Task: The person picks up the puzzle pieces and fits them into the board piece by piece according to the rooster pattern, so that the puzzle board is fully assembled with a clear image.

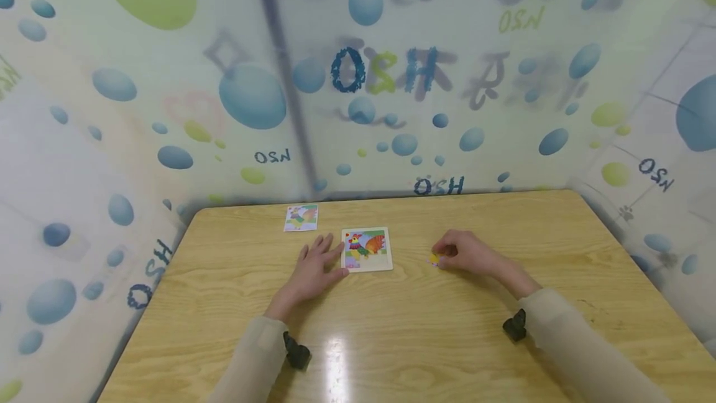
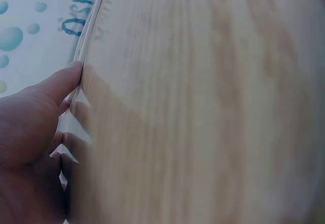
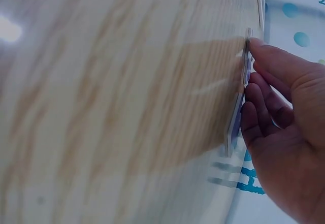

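A small square jigsaw puzzle (image 1: 366, 249) in a pale frame lies on the table, showing a colourful rooster. Its lower right part is plain and cream-coloured. My left hand (image 1: 319, 269) lies flat with spread fingers, thumb and forefinger right at the frame's left edge. To the right of the puzzle, my right hand (image 1: 467, 254) pinches a small puzzle piece (image 1: 434, 259) with yellow and lilac on it. In the right wrist view the thin piece (image 3: 234, 117) shows edge-on, close over the wood, with thumb and curled fingers along it.
A square picture card (image 1: 301, 218) with a similar rooster lies behind my left hand, near the table's far edge. The wooden table (image 1: 436, 334) meets a wall covering (image 1: 391, 111) with printed bubbles at the back. A dark wrist device (image 1: 296, 352) sits at each sleeve.
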Tool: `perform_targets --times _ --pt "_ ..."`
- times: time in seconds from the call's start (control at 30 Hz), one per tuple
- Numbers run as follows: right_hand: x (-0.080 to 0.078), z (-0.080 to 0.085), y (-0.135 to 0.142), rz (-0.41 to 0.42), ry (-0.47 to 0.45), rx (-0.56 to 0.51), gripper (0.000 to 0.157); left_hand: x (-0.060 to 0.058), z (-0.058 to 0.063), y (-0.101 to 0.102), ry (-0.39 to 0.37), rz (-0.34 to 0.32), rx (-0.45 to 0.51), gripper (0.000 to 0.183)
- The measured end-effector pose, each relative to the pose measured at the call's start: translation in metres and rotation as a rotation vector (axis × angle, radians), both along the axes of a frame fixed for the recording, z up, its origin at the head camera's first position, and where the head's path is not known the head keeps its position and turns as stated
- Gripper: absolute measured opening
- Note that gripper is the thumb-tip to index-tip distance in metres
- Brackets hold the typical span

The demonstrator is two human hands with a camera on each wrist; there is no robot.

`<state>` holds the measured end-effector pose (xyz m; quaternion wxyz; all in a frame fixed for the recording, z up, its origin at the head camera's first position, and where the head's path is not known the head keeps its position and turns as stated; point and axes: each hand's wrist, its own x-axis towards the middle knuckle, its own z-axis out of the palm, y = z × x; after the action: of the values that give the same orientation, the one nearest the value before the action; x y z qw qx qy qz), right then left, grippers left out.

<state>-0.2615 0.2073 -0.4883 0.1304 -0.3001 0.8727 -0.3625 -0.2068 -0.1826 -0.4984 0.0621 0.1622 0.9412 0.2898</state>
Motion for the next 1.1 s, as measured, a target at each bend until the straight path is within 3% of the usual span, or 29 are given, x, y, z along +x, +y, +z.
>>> perform_targets --times 0.2,0.63,1.1 --pt "0.0 0.002 -0.003 0.029 0.017 0.025 0.021 0.001 0.0 -0.001 -0.006 -0.004 0.0 0.065" --pt "-0.002 0.01 -0.015 -0.036 -0.055 0.051 0.014 0.001 -0.004 -0.002 0.034 -0.018 0.029 0.066" --pt "-0.01 0.005 -0.033 -0.101 -0.076 0.029 0.007 0.004 0.0 -0.001 0.057 -0.02 0.048 0.065"
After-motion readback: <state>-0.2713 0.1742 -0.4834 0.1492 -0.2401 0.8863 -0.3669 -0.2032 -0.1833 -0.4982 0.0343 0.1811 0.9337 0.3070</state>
